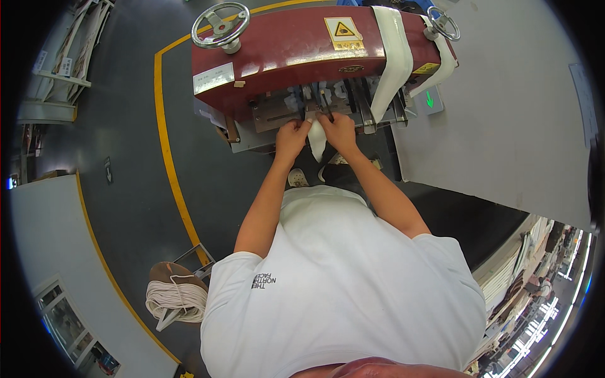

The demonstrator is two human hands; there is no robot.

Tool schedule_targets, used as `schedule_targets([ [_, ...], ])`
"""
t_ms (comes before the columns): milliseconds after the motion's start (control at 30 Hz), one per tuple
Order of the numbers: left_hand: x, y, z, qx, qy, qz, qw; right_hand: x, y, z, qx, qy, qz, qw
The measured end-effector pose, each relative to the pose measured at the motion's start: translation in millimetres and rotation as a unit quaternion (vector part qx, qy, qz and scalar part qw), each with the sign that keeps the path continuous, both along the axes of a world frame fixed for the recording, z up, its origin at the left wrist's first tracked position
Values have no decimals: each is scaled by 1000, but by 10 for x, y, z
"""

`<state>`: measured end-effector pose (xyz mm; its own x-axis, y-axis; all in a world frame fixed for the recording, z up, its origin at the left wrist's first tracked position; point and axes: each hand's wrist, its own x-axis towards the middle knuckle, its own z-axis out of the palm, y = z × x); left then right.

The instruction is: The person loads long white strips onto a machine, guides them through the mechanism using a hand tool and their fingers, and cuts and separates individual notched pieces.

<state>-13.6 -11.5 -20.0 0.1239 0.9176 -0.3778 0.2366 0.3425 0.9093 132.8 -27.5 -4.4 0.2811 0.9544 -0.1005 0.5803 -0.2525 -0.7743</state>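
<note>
Both arms reach forward to the front opening of a dark red machine (277, 53). A white strip of material (317, 142) hangs down between my hands, its lower end tapering to a point. My left hand (293, 137) pinches the strip's upper left edge with thumb and fingers. On the other side, my right hand (340, 131) closes on its upper right edge. Just beyond my fingers, dark upright guides and a metal plate (268, 116) sit inside the opening. What the strip's top end touches in there is hidden by my hands.
Two metal handwheels (220, 26) (443, 24) top the machine. A wide white band (394, 57) drapes over its right part. A grey panel (491, 113) stands at right. Behind me on the left sits a reel of white cord (176, 299). A yellow floor line (165, 132) runs at left.
</note>
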Motion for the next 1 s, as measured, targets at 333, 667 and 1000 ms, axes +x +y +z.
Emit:
schedule_targets([
  [333, 113, 59, -45, 112, 170, 10, 979, -10, -15, -18, -29, 18, 1, 999],
  [667, -64, -31, -103, 23, 1, -46, 999, 92, -10, 277, 196, -180, 128, 955],
  [1000, 9, -204, -84, -105, -155, -22, 982, -130, 279, 728, -5, -335, 196, 922],
])
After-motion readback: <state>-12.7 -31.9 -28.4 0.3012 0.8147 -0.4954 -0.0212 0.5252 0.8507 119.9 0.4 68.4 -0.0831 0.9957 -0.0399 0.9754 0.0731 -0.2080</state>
